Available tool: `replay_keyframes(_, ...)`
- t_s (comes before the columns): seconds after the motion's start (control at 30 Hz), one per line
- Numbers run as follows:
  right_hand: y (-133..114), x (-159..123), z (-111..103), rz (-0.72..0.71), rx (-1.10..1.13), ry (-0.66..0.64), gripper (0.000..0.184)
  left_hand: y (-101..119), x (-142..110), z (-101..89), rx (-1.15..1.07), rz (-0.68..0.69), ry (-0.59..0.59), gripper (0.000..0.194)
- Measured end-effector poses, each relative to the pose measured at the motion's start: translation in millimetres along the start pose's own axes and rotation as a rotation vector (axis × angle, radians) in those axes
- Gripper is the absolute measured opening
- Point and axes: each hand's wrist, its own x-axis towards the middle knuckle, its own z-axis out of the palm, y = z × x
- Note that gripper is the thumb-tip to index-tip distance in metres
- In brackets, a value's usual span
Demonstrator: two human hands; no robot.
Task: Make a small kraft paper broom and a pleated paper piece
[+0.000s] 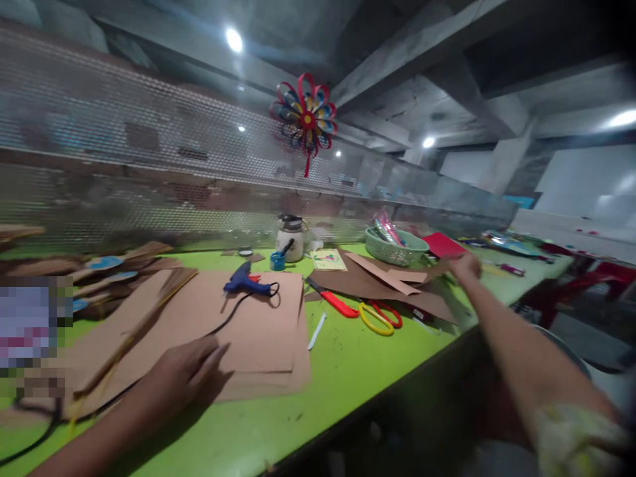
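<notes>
My left hand (181,371) rests on flat sheets of brown card (263,344), fingers low and thumb a little apart, over the black cord of a blue glue gun (248,286). That glue gun lies on the same sheets, just beyond the hand. Stretched far out to the right, my right hand (466,268) is smeared by motion. Its fingers appear closed on the end of a brown card strip (437,270). Near it lie more brown card pieces (342,275) and a red sheet (442,245).
Scissors with red and yellow handles (375,319), a red-handled cutter (340,305) and a white strip (317,331) lie mid-table. Behind stand a blue pot (277,260), a white jar (291,238) and a green basket (397,248). A paper flower (308,119) hangs on the mesh.
</notes>
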Motion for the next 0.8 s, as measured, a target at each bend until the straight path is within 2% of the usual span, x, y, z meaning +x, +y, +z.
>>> replay_keyframes(0.07,-14.7,16.7,-26.5,0.03,0.016,0.088,0.028,11.0,-1.4,-3.2,0.04,0.007,-0.032,0.036)
replay_keyframes(0.1,-26.0,21.3,-38.6,-0.006,0.034,0.148,0.033,15.3,-1.6,-4.8,0.005,0.008,-0.055,0.03)
replay_keyframes(0.17,-56.2,14.4,-59.2,-0.162,0.094,0.204,0.035,20.8,-0.2,-9.0,-0.133,0.004,0.004,0.021)
replay_keyframes(0.2,-74.1,0.6,-67.6,-0.342,0.235,0.233,0.037,22.2,1.3,-11.6,-0.198,-0.034,0.049,0.021)
replay_keyframes(0.23,-92.6,-20.1,-74.7,-0.492,0.412,0.196,0.038,23.1,3.3,-14.6,-0.248,-0.101,0.084,0.02)
replay_keyframes(0.27,-110.7,-46.4,-80.3,-0.59,0.587,0.099,0.038,23.6,5.5,-17.8,-0.261,-0.129,0.103,0.022)
replay_keyframes(0.3,-127.5,-76.4,-84.3,-0.647,0.742,-0.048,0.038,23.9,7.6,-21.0,-0.285,-0.164,0.132,0.024)
replay_keyframes(0.37,-154.6,-136.8,-85.9,-0.647,1.0,-0.301,0.037,25.0,10.5,-27.9,-0.441,-0.274,0.17,0.028)
replay_keyframes(0.47,-176.7,-198.5,-68.4,-0.55,1.269,-0.632,0.032,29.8,8.8,-39.5,-0.831,-0.422,0.099,0.038)
replay_keyframes(0.57,-183.7,-216.9,-29.2,-0.382,1.344,-0.886,0.03,37.6,-0.2,-51.2,-1.2,-0.479,-0.092,0.056)
replay_keyframes(0.63,-184.1,-218.0,0.8,-0.316,1.305,-1.034,0.032,41.2,-7.5,-56.3,-1.33,-0.461,-0.13,0.062)
replay_keyframes(0.7,-181.6,-217.6,26.8,-0.237,1.251,-1.132,0.037,41.5,-13.5,-58.3,-1.363,-0.43,-0.019,0.053)
replay_keyframes(0.8,-174.0,-215.3,52.2,-0.118,1.236,-1.118,0.04,37.0,-20.7,-58.2,-1.342,-0.39,0.211,0.033)
